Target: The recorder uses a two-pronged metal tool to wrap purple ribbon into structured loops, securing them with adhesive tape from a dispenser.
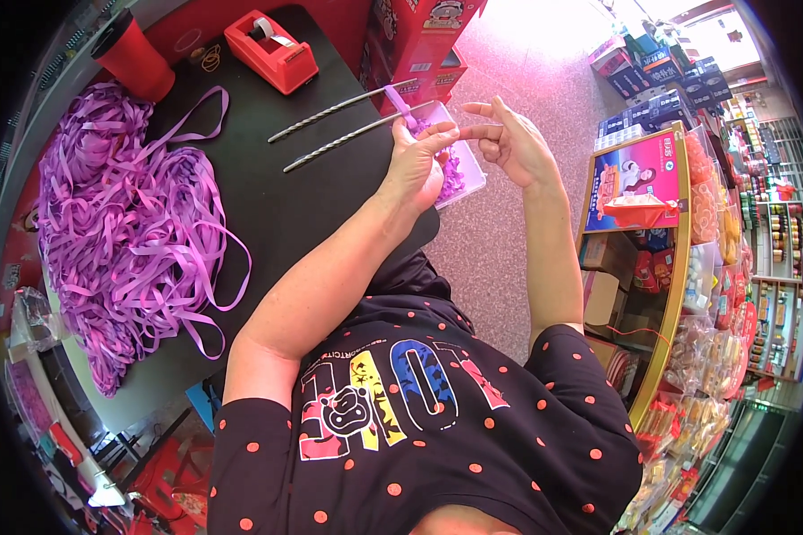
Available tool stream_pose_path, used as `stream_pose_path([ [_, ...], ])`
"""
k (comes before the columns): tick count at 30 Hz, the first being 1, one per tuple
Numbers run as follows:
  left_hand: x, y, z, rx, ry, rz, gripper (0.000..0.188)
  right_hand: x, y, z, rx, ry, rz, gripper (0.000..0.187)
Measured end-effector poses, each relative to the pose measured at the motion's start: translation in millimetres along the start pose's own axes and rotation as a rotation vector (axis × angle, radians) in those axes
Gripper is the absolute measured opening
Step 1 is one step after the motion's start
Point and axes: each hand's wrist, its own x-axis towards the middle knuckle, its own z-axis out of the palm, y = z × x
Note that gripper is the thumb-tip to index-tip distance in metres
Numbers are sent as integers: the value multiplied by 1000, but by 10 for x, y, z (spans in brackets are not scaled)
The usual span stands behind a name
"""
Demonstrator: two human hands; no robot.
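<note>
A person's left grip is curled beyond the edge of a black counter, its thumb raised beside a purple ribbon strip that spans two twisted metal rods; whether the fingers pinch the strip cannot be told. The strip lies just above and left of that grip, near the rods' far ends, with their spiral shafts reaching left over the counter. The right grip, to the right, is loosely spread, its fingers apart and one fingertip meeting or nearly meeting the left grip's. Behind and just below the meeting fingertips sits a pale box holding purple pieces. Well to the left of both grips, a large tangled heap of purple ribbon covers the counter's side, loops trailing toward the arms. Up and left of the grips stand a red tape dispenser and a red cylinder; red cartons rise directly above.
</note>
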Motion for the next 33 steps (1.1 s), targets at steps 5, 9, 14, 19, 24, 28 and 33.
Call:
stream_pose_path([
  [5,40,-29,-47,-47,-5,14,93,30,43,-32,101,-34,46,45],
  [9,47,-49,-58,-55,-38,11,92,135,178,-168,475,35,82,40],
  [14,29,-29,-56,-68,-47,5,90,21,350,35,25,135,-179,31],
  [19,-5,-4,-21,-105,4,-5,86,-58,393,260,-217,95,-341,24],
  [24,9,-14,-34,-120,-27,-9,103,-1,464,192,-169,158,-335,19],
  [28,11,-6,-38,-89,-36,-23,103,18,442,108,-141,135,-325,17],
  [33,3,14,-8,-119,-28,-23,66,31,180,116,-287,128,-339,13],
])
